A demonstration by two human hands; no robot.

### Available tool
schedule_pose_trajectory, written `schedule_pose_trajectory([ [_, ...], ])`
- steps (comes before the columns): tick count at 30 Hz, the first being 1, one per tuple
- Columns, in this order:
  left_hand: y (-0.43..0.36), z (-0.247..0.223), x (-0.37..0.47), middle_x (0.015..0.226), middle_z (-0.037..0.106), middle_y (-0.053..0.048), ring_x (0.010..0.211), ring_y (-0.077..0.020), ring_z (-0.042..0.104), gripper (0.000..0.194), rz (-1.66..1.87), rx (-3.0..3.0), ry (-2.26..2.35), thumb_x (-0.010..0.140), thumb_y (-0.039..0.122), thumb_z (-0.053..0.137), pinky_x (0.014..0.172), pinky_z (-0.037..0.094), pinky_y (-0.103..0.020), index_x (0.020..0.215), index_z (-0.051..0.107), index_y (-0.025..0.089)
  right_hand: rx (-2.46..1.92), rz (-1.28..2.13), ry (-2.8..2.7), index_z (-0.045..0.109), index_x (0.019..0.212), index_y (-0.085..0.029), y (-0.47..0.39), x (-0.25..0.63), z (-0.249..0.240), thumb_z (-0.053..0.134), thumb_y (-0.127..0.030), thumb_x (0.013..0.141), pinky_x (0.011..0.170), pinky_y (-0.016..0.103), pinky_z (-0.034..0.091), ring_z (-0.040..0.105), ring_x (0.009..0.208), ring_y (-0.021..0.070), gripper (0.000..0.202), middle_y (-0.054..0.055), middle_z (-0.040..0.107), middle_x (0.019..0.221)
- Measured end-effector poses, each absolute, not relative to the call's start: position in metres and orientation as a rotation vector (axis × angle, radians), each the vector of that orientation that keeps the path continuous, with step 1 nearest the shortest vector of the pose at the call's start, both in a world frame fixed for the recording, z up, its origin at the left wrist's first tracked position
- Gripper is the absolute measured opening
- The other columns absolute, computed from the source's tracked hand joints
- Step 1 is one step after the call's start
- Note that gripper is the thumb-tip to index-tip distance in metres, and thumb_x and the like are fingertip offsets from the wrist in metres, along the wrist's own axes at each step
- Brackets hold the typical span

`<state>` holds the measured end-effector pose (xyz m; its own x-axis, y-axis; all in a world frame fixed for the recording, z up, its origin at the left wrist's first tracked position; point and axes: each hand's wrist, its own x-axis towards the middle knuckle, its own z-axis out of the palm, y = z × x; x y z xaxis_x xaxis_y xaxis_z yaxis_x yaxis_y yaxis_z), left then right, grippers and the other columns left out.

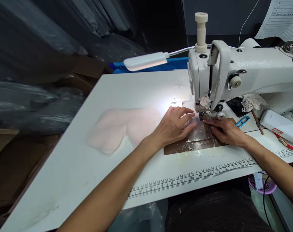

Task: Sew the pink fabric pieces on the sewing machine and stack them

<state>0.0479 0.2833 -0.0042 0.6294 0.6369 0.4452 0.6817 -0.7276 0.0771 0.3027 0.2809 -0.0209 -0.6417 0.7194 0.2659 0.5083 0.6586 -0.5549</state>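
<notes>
My left hand (176, 125) lies with fingers stretched and spread on the plate left of the presser foot (202, 116), its wrist beside a soft pale pink fabric piece (112, 129). No grip on the fabric shows. From the right, my right hand (225, 130) reaches in low, its index finger extended close to the presser foot and its other fingers bent over the brown, tape-covered plate (180, 147). The white sewing machine (253, 69) stands over both hands. Whatever fabric lies directly under the needle is too small to make out.
A lit lamp (146, 61) hangs over the white table (71, 174). A ruler strip (192, 177) runs along the front edge. Right of my right hand lie a blue thread snipper (242, 121), a brown stick (257, 122) and a white device (282, 127).
</notes>
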Motion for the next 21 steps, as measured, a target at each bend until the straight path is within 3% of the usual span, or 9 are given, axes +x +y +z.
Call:
schedule_pose_trajectory([
  [3, 0.282, 0.0, 0.044, 0.095, 0.073, -0.007, 0.084, -0.0175, 0.067, 0.025, -0.756, -3.009, -1.021, 0.1, 0.031, 0.049, 0.076, 0.055, -0.036, 0.098, 0.071, 0.018, -1.024, 0.664, -2.318, 0.067, 0.128, -0.019, 0.286, 0.306, -0.018, 0.044, -0.02, 0.097, 0.085, 0.036, 0.053, 0.063, 0.09, 0.019, 0.038, 0.009, 0.067, 0.103],
  [6, 0.28, -0.002, 0.045, 0.094, 0.073, -0.005, 0.088, -0.0168, 0.068, 0.022, -0.764, -3.201, -0.954, 0.097, 0.034, 0.055, 0.078, 0.058, -0.034, 0.097, 0.072, 0.02, -1.052, 0.661, -2.293, 0.069, 0.124, -0.02, 0.287, 0.306, -0.018, 0.046, -0.017, 0.094, 0.085, 0.035, 0.053, 0.064, 0.091, 0.0189, 0.038, 0.008, 0.07, 0.103],
  [16, 0.282, -0.008, 0.047, 0.088, 0.072, -0.003, 0.081, -0.0157, 0.068, 0.026, -0.786, -3.138, -0.877, 0.1, 0.029, 0.053, 0.075, 0.056, -0.033, 0.087, 0.073, 0.021, -0.989, 0.614, -2.322, 0.072, 0.115, -0.014, 0.286, 0.305, -0.02, 0.046, -0.018, 0.095, 0.086, 0.037, 0.053, 0.065, 0.091, 0.0198, 0.033, 0.012, 0.068, 0.107],
  [21, 0.279, -0.008, 0.052, 0.091, 0.073, -0.005, 0.084, -0.0161, 0.069, 0.023, -0.905, -3.069, -0.825, 0.097, 0.023, 0.054, 0.075, 0.056, -0.033, 0.083, 0.072, 0.019, -0.892, 0.678, -2.387, 0.067, 0.121, -0.014, 0.276, 0.298, -0.016, 0.055, -0.03, 0.093, 0.081, 0.032, 0.052, 0.06, 0.084, 0.0169, 0.034, 0.01, 0.062, 0.104],
])
